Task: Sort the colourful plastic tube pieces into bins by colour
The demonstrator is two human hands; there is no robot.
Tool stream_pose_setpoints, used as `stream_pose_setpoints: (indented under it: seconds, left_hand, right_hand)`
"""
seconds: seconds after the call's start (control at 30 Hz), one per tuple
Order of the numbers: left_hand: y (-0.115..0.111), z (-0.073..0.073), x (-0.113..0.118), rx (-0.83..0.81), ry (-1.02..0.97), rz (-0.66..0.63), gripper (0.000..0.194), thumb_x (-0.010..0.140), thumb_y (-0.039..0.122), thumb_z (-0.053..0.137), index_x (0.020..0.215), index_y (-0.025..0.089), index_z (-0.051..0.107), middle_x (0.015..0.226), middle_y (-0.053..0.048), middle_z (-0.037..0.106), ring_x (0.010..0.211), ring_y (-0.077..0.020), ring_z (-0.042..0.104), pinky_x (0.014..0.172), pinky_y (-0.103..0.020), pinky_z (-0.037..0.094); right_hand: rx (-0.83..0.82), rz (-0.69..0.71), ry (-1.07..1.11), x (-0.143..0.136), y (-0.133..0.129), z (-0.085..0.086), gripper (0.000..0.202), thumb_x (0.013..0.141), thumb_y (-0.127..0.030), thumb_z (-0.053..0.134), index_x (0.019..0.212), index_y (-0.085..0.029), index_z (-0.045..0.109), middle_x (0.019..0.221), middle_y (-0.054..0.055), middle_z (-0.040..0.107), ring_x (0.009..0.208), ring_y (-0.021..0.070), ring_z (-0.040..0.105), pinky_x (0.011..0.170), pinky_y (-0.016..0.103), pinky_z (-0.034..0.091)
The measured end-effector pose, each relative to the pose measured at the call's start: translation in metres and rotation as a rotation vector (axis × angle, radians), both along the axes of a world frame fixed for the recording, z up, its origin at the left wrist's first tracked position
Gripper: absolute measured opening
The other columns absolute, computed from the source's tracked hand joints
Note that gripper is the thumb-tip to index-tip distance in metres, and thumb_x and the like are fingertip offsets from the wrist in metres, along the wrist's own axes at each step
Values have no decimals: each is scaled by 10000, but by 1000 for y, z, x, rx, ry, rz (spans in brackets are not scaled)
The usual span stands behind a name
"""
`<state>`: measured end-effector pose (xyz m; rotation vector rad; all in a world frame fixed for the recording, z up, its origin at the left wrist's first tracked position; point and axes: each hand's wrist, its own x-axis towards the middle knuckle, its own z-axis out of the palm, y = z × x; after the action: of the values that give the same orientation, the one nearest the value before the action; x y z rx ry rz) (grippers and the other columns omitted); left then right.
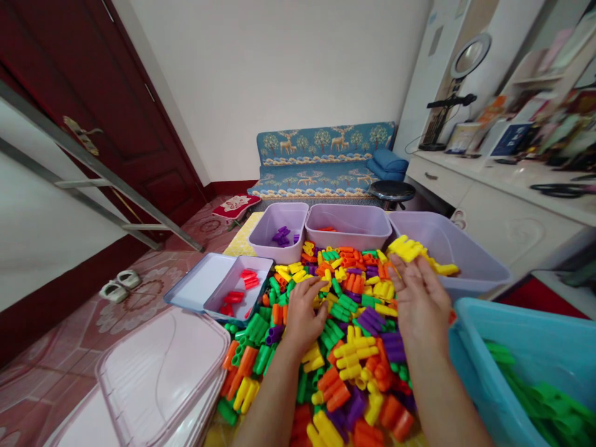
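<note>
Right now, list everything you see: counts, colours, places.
Heaped pieces: many, green, yellow, orange, purple, centre
Open bins: three, lilac, behind the heap
Large bin: one, turquoise, right, green pieces inside
Flat case: one, bluish, left of heap, red pieces inside
Lids: at least two, pale pink, lower left
Tablecloth: one, yellow, beneath heap
Sofa: one, blue, against back wall
Round stool: one, black, beside sofa
Mat or seat: one, red and white, left of sofa
Ladder: one, grey, far left
Door: one, dark red, left
Shoes: two, white, left floor
Dresser: one, white, right
Ring light: one, white-faced, on dresser
Other dresser items: several, mixed, blurred
Left hand: one, bare, over heap
Right hand: one, bare, by rightmost bin, yellow pieces at fingertips
</note>
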<state>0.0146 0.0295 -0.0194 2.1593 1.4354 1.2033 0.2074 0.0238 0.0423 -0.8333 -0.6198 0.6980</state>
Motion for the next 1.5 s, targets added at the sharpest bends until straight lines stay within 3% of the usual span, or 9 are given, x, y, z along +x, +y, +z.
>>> stream_pose_setpoints:
  seconds: [0.07, 0.17, 0.3, 0.43, 0.6, 0.77, 0.93, 1.17, 1.5]
  left_hand:
    - [1, -1, 0, -4, -18, 6, 438, 761, 101, 564, 1172, 248, 600, 1214, -70, 574, 1149, -236, 514, 979, -409, 406]
    - [3, -2, 0, -5, -45, 19, 421, 768, 67, 533, 1141, 242, 618, 1133, -63, 602, 1081, -216, 549, 938, -376, 428]
    - [2, -3, 0, 1, -50, 26, 382, 771, 74, 535, 1106, 231, 631, 1070, -56, 621, 1026, -211, 569, 905, -363, 437]
    - [2, -3, 0, -11, -72, 46, 314, 845, 127, 484, 1120, 207, 614, 1041, -69, 644, 1006, -212, 578, 902, -373, 433]
    - [-1, 3, 2, 11, -152, 59, 276, 887, 248, 494, 1134, 200, 606, 1045, -79, 647, 995, -213, 592, 890, -360, 442]
    - [-4, 6, 2, 26, -103, 14, 278, 851, 280, 569, 1119, 236, 632, 1094, -64, 642, 1051, -219, 571, 931, -373, 420]
    - [-5, 7, 2, 52, -95, -18, 411, 828, 329, 618, 1229, 256, 567, 1179, -68, 618, 1108, -232, 547, 961, -390, 405]
    - [-3, 1, 1, 49, -217, -60, 332, 862, 321, 582, 1177, 214, 593, 1111, -81, 657, 1054, -215, 582, 934, -366, 437]
    - [-3, 5, -2, -16, -346, -67, 321, 944, 318, 409, 1103, 179, 652, 1054, -87, 675, 990, -194, 612, 882, -328, 459]
  right_hand:
    - [43, 4, 47, 7, 1, 0, 444, 733, -329, 710, 1143, -212, 587, 1217, 98, 611, 1064, 201, 622, 923, 408, 479]
    - [-126, 47, -89, 14, 4, -10, 437, 735, -379, 689, 1122, -197, 600, 1201, 117, 625, 1067, 229, 619, 918, 443, 479]
    - [-353, 135, -607, 14, 11, -32, 429, 766, -420, 600, 1109, -162, 615, 1149, 138, 649, 1084, 269, 598, 944, 477, 451]
    - [-416, 81, -1204, 6, 13, -46, 539, 777, -331, 561, 1282, -147, 515, 1291, 164, 563, 1204, 307, 508, 1017, 497, 372]
    - [-422, 159, -1502, -7, 8, -43, 438, 816, -221, 517, 1253, -220, 547, 1237, 107, 609, 1150, 287, 550, 1028, 517, 325]
    - [-318, 284, -1415, -12, 7, -37, 279, 777, -191, 552, 1033, -225, 658, 1085, 65, 644, 1021, 230, 598, 910, 382, 443]
    - [-350, 463, -1063, -23, 4, -37, 221, 783, -284, 570, 974, -195, 639, 852, 37, 685, 781, 195, 645, 744, 333, 509]
    - [-273, 556, -882, -38, 0, -33, 322, 843, -363, 512, 1067, -181, 655, 1054, 92, 693, 962, 217, 650, 868, 366, 504]
    - [-295, 568, -803, -44, -1, -38, 425, 763, -356, 612, 1154, -193, 593, 958, 62, 690, 795, 176, 658, 736, 322, 544]
